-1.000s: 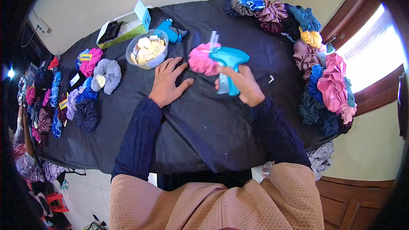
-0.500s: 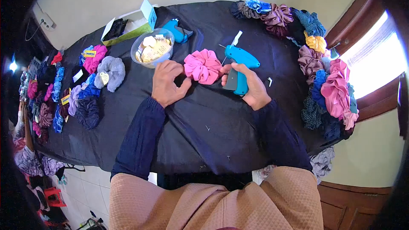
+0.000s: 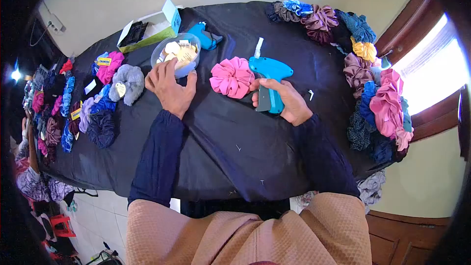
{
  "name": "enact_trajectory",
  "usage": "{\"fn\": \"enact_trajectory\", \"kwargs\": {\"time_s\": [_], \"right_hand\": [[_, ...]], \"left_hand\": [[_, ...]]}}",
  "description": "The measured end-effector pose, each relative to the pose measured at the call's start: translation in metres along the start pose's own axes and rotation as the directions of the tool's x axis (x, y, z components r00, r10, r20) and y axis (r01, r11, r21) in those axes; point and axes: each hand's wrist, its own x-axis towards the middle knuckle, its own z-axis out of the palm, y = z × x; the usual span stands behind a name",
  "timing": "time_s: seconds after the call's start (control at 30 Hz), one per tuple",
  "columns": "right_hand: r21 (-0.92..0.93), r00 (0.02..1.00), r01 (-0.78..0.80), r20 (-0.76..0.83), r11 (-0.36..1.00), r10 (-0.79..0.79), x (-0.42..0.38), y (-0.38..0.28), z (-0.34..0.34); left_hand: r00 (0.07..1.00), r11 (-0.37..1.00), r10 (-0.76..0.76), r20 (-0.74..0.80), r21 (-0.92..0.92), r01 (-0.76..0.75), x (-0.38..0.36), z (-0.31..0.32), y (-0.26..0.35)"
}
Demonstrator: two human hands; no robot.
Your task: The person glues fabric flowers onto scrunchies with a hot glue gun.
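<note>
A pink scrunchie (image 3: pixel 231 77) lies on the black tablecloth (image 3: pixel 211 167), between my two hands. My right hand (image 3: pixel 283 99) is wrapped round the handle of a teal tagging gun (image 3: pixel 271 69), close to the scrunchie's right side; a white strip of fasteners stands up from the gun. At the near rim of a clear round tub (image 3: pixel 183 71) is my left hand (image 3: pixel 170 87), fingers apart and holding nothing that shows. Cream-coloured tags (image 3: pixel 184 54) fill the tub.
Behind the tub are a second teal gun (image 3: pixel 205 36) and an open box (image 3: pixel 149 30). A grey scrunchie (image 3: pixel 128 84) and other scrunchies lie at the left, with more along the right edge (image 3: pixel 387 100). Another person's arm (image 3: pixel 32 147) shows at far left.
My left hand has moved left and away from the pink scrunchie to the tub, its fingers spreading. My right hand has shifted the tagging gun slightly left, and the gun has turned a little.
</note>
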Motion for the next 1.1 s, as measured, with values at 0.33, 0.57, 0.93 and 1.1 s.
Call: {"fn": "enact_trajectory", "kwargs": {"time_s": [0.33,0.57,0.93,1.1], "right_hand": [[-0.046,1.0,0.019,0.007,0.999,-0.019,0.001,0.002,0.001],[-0.074,1.0,0.0,0.023,0.997,0.002,0.002,0.001,-0.003],[-0.093,1.0,0.005,0.019,0.996,-0.004,0.001,0.002,-0.002],[-0.079,1.0,0.017,0.002,0.997,-0.017,0.002,0.003,-0.002]], "left_hand": [[0.999,1.0,0.014,0.035,0.022,-0.015,0.003,-0.002,-0.01],[0.999,0.998,0.046,0.025,-0.048,-0.045,0.003,-0.002,-0.009],[0.993,0.985,0.115,-0.021,-0.125,-0.117,0.003,0.002,-0.012],[0.995,0.988,0.095,-0.007,-0.124,-0.095,0.004,0.0,-0.011]]}}
